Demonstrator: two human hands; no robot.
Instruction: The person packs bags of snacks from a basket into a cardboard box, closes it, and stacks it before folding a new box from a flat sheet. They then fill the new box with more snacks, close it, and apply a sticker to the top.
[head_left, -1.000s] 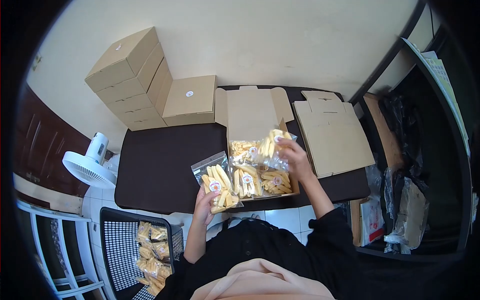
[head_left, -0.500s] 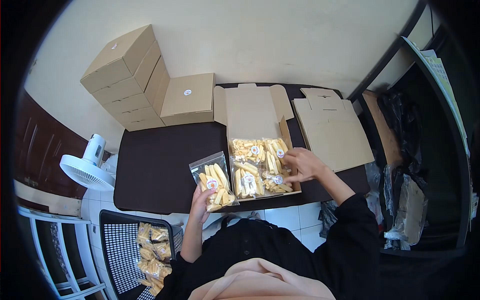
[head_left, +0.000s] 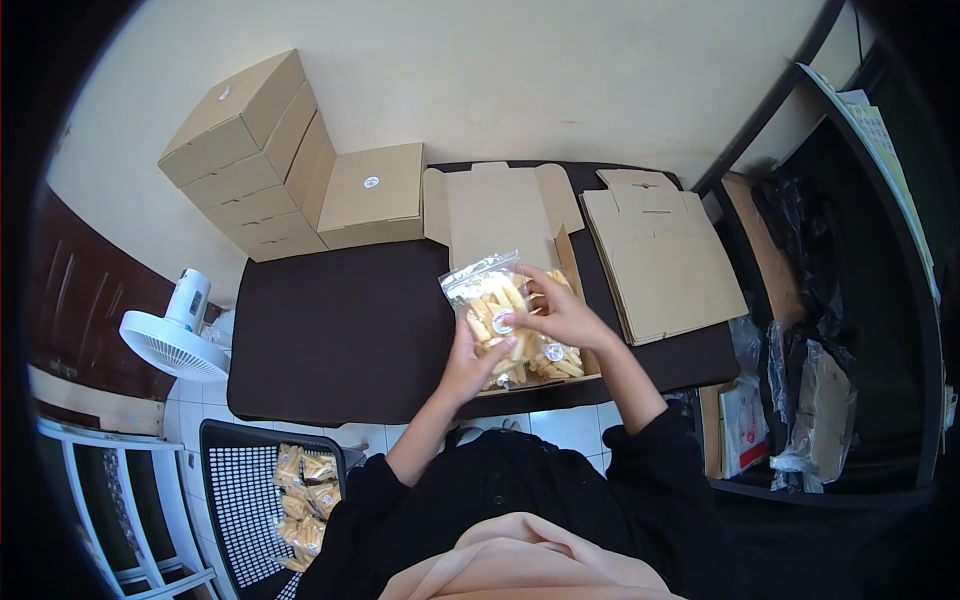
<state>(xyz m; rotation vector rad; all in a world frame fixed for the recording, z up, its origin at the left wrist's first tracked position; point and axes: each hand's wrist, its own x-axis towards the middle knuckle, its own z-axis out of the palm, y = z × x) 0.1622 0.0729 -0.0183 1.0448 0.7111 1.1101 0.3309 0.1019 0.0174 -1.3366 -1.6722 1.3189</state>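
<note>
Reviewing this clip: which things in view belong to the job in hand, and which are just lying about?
Belongs to the job, judging by use or likeness:
- bag of pale sticks, held by left hand and right hand
- open carton, similar bags inside
- basket of bags
- closed cartons
- flat cardboard stack

Apparently just there:
- fan
- plastic-wrapped items

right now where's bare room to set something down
The widest bare patch of table lies left of the open box, in front of the closed boxes. A narrower strip separates the open box from the flattened cardboard. Over the open box it's crowded: left hand, right hand and bag.
</note>
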